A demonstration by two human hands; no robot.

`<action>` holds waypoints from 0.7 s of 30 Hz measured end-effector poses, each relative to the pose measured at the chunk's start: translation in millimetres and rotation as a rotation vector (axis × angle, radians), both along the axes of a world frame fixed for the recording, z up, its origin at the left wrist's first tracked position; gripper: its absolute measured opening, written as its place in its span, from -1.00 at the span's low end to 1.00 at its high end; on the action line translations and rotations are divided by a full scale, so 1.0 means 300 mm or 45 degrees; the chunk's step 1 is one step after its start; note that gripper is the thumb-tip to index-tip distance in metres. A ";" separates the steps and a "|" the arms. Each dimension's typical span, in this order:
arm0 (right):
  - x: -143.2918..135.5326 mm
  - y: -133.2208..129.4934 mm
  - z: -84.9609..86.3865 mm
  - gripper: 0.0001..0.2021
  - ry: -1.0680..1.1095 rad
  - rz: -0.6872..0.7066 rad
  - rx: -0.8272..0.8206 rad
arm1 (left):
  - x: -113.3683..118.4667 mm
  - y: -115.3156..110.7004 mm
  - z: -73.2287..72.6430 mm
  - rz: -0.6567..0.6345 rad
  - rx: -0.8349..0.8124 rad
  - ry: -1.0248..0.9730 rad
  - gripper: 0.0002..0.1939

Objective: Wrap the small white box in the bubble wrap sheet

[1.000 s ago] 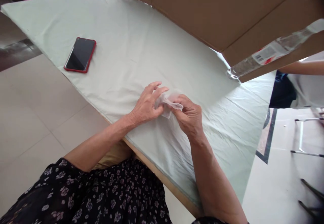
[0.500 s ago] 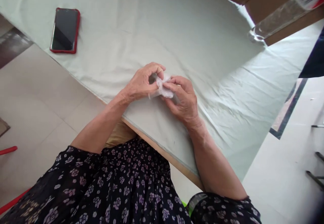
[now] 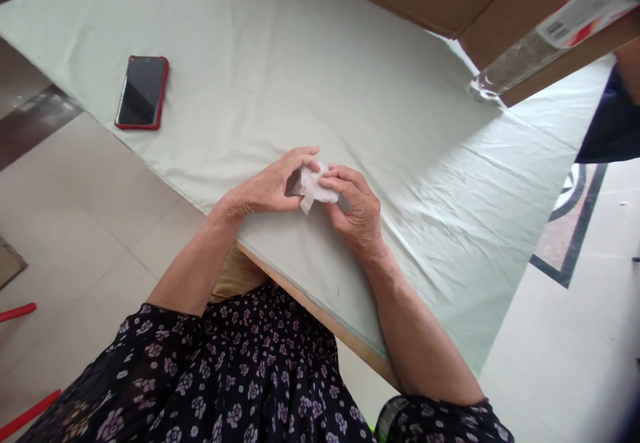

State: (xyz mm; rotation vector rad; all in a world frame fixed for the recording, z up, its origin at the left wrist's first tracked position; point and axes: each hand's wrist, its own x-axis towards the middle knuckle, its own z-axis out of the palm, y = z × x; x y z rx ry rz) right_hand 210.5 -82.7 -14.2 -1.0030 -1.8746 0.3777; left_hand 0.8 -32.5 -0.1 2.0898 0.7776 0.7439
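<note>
A small white crumpled bundle [image 3: 313,186], like thin plastic or paper, lies between my two hands above the table's near edge. My right hand [image 3: 354,206] is closed on its right side, fingers over the top and thumb below. Around the left side curves my left hand [image 3: 277,179], its thumb and fingers touching the bundle with a gap between them. A loose corner of the bundle sticks out below, near the left thumb. What is inside the wrapping cannot be made out.
A phone in a red case [image 3: 143,93] lies on the pale green tablecloth [image 3: 250,63] at the left. A cardboard box [image 3: 480,16] with clear tape stands at the upper right. Part of another person in dark clothing [image 3: 603,126] shows at the right edge.
The view has shifted, with the phone and hands lower in it. The left fingers have shifted on the bundle, and its loose corner now hangs below them.
</note>
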 end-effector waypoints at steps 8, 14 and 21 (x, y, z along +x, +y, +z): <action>0.020 0.006 0.020 -0.57 -0.060 0.059 -0.116 | 0.044 -0.006 -0.003 0.223 -0.059 -0.163 -0.63; 0.011 0.007 0.018 -0.37 0.012 0.012 -0.333 | 0.048 -0.013 0.042 0.319 -0.342 -0.133 -0.80; -0.018 0.011 0.035 -0.35 0.515 0.012 -0.848 | 0.036 -0.027 0.080 0.219 -0.276 -0.159 -0.66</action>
